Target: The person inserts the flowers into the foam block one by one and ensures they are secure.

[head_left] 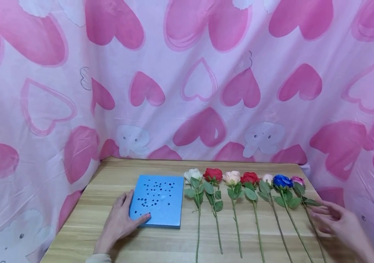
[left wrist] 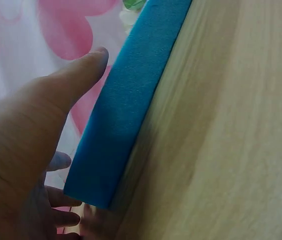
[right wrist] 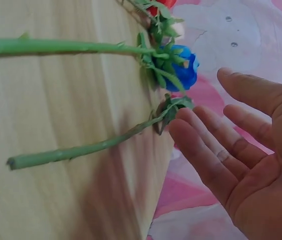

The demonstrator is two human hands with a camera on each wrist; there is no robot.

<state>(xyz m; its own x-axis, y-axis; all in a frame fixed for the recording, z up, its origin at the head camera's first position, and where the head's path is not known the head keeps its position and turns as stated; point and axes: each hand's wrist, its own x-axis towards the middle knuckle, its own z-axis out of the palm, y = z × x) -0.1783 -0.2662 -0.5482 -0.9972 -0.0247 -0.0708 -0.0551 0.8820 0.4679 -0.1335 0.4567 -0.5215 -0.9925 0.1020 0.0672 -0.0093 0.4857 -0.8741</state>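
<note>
On the wooden table lies a blue foam board (head_left: 160, 201) dotted with small dark holes. My left hand (head_left: 121, 219) rests at its front-left corner, the straight thumb (left wrist: 81, 75) over the top face and the fingers along the left side. At the right end of a row of stemmed roses, my right hand (head_left: 336, 219) is beside a magenta rose (head_left: 297, 180), fingers loosely extended near its leaves. In the right wrist view its fingertips overlap those leaves (right wrist: 173, 107), with nothing gripped. A blue rose (head_left: 282, 180) is just left of that.
Between board and blue rose lie a white rose (head_left: 192, 176), a red rose (head_left: 213, 175), a peach rose (head_left: 231, 177), another red rose (head_left: 250, 178) and a pale pink rose (head_left: 267, 178). Their stems point toward me. A heart-patterned curtain (head_left: 200, 87) surrounds the table (head_left: 108, 179).
</note>
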